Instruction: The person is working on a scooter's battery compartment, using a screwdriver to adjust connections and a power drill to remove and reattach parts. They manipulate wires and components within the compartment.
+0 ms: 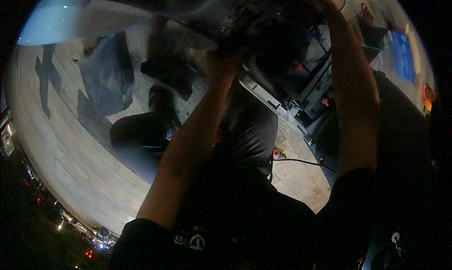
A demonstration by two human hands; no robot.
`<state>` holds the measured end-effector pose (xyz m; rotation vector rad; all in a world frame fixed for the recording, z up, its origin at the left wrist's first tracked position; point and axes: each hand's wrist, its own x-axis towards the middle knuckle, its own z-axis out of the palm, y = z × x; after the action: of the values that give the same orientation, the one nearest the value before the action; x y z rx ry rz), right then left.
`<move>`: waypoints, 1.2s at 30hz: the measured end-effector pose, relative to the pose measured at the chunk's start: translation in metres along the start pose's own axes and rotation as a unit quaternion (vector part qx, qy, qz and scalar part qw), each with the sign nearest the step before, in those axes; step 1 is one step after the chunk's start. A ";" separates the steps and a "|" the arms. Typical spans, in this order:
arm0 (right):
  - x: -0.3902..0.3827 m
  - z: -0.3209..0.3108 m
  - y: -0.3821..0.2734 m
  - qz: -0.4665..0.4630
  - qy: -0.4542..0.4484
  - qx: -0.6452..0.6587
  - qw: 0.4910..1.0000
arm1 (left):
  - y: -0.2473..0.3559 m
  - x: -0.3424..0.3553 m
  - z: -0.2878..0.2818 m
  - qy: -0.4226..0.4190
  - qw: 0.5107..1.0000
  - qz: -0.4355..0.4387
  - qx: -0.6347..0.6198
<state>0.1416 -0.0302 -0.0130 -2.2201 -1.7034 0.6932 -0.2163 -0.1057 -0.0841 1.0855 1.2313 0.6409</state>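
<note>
Both my forearms reach up into the dark, opened underside of what looks like a vehicle. My left hand is at its near edge, beside the end of a pale strip with slots and clips. Shadow hides its fingers, so whether it holds anything does not show. Higher and to the right, my right hand bends in over the dark cavity; its fingers are lost in the dark too. Small red parts and a pink-red part show among the dark panels between my arms.
A shiny light-blue panel curves across the upper left. Below my knees, a red-ended tool lies on the tiles by a black cable. At right are a blue flat thing and an orange object.
</note>
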 end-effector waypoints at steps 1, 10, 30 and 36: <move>0.001 -0.001 0.000 -0.001 0.000 0.003 1.000 | 0.001 0.001 0.003 0.015 0.999 0.032 -0.024; 0.002 0.002 -0.006 -0.026 -0.004 0.025 0.999 | -0.013 -0.009 -0.014 0.089 0.962 0.104 0.236; -0.009 0.011 0.005 -0.013 -0.083 0.157 0.984 | 0.188 0.129 0.088 -0.121 0.700 0.489 0.505; -0.015 0.006 0.000 -0.035 -0.031 0.258 0.965 | 0.195 0.138 0.108 -0.114 0.698 0.445 0.549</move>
<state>0.1356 -0.0454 -0.0148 -1.7840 -1.4113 1.0557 -0.0475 0.0579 0.0309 2.7859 0.7192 0.3768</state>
